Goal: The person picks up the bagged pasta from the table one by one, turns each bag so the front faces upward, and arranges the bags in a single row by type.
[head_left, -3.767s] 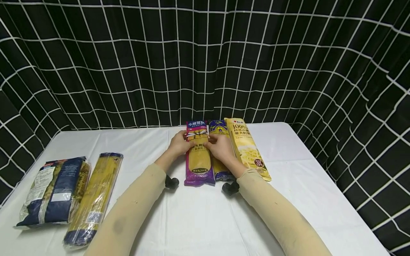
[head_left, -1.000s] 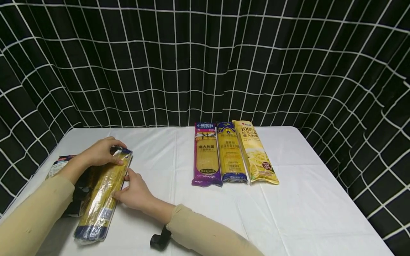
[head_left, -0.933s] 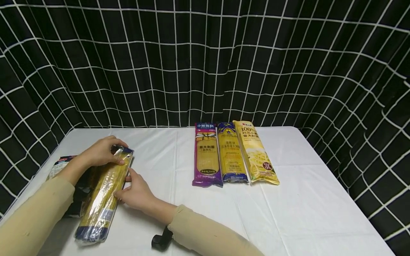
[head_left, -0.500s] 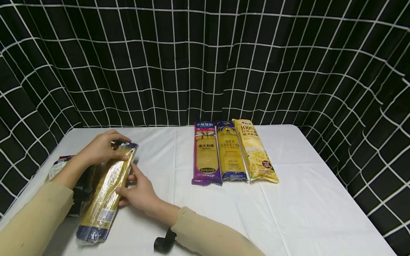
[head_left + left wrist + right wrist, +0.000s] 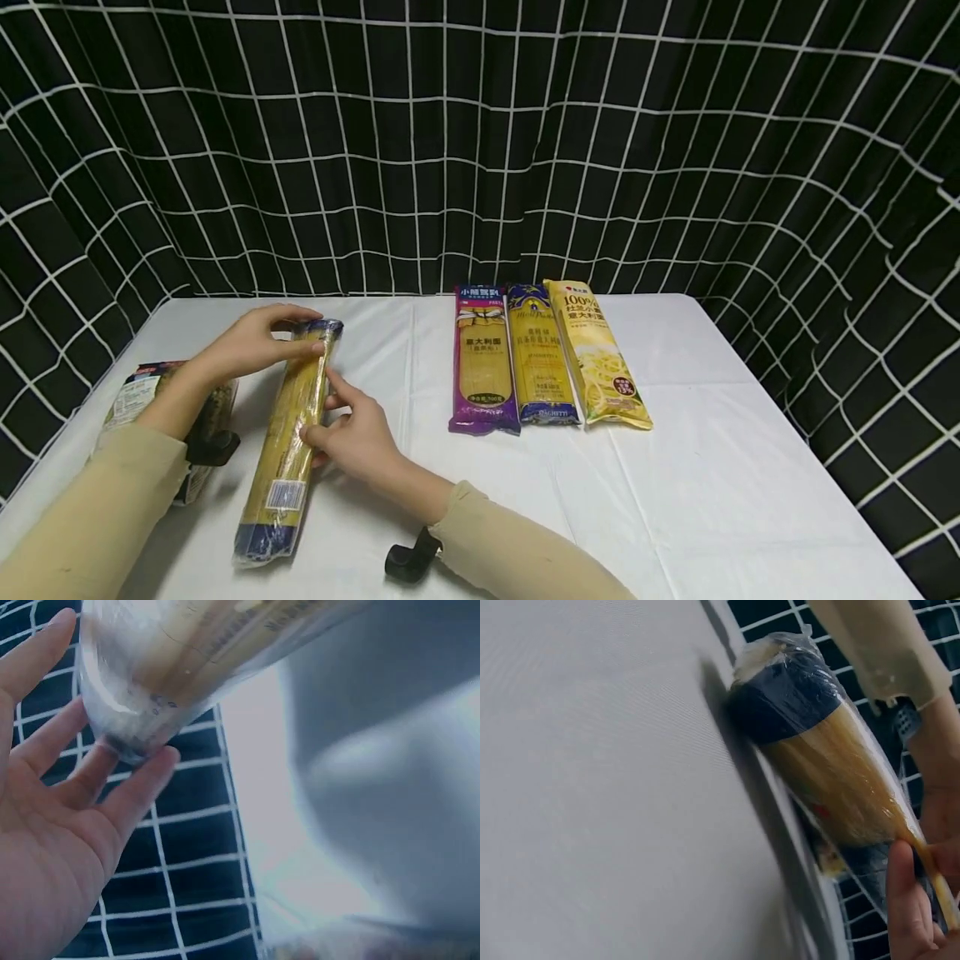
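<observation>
A clear-wrapped pack of spaghetti (image 5: 287, 425) with dark blue ends and a barcode label is held between both hands on the left of the table. At its far end my left hand (image 5: 258, 340) grips it, thumb across the top face. My right hand (image 5: 362, 435) pinches its right edge near the middle. In the left wrist view the pack (image 5: 195, 652) meets the fingertips of the left hand (image 5: 64, 832). The right wrist view shows the pack (image 5: 817, 772) tilted above the cloth, its edge between the fingers of the right hand (image 5: 911, 907).
A bag of short pasta (image 5: 135, 396) lies at the far left, partly behind the left forearm. Right of centre are three packs side by side: a purple one (image 5: 485, 358), a blue-and-yellow one (image 5: 543, 354) and a pale yellow one (image 5: 597, 354). White cloth (image 5: 720, 467) covers the table.
Both hands have moved from the purple pack to the spaghetti pack at the left. Over the last half second they shift it rightward, away from the short pasta bag, and it stands more upright in view.
</observation>
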`<state>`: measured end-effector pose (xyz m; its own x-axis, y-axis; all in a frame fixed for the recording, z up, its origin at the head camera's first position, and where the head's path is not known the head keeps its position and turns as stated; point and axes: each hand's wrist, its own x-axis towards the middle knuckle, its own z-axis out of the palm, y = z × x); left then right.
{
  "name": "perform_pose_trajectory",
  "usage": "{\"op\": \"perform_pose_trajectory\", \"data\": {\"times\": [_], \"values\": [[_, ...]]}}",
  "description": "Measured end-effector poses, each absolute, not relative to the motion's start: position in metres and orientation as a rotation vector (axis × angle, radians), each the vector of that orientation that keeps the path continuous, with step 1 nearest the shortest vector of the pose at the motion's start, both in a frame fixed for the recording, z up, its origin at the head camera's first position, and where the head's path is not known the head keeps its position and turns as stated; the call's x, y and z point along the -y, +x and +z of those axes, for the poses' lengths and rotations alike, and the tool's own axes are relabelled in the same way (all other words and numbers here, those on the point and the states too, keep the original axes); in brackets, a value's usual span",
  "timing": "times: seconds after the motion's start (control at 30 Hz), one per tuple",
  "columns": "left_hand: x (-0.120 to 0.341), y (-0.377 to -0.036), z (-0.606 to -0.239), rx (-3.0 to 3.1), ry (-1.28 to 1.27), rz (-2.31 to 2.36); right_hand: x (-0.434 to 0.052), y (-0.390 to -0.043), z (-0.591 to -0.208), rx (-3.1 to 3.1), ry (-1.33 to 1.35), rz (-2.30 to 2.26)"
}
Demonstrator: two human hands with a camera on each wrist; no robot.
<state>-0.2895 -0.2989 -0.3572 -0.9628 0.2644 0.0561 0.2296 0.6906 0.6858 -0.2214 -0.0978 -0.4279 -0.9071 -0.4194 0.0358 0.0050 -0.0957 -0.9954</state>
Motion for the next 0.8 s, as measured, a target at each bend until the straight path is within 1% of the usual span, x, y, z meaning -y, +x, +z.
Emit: {"op": "perform_pose_trajectory", "data": {"times": [0.4, 0.8], "values": [[0.272, -0.299, -0.363, -2.719, 0.387, 1.426, 0.074, -0.229, -0.406, -2.310, -0.638, -1.824], [0.265, -0.303, -0.380, -2.602, 0.401, 1.793, 0.060, -0.232, -0.414, -2.274, -0.670, -1.831]]}}
